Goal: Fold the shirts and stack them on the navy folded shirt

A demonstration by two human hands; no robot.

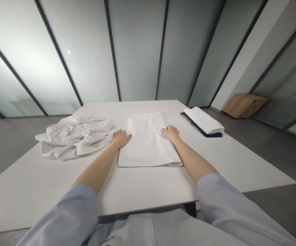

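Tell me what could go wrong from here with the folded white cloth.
The folded white cloth has creases beside the right hand; pulling there might deepen them. Its layers look uneven at the near right corner, so the fold could end up crooked. The crumpled white cloth lies right beside the left hand, so a sweep of that hand might drag it along.

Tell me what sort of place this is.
Probably an office or meeting room: frosted glass panels in dark frames stand behind a plain white table, with a wooden drawer cabinet off to the right.
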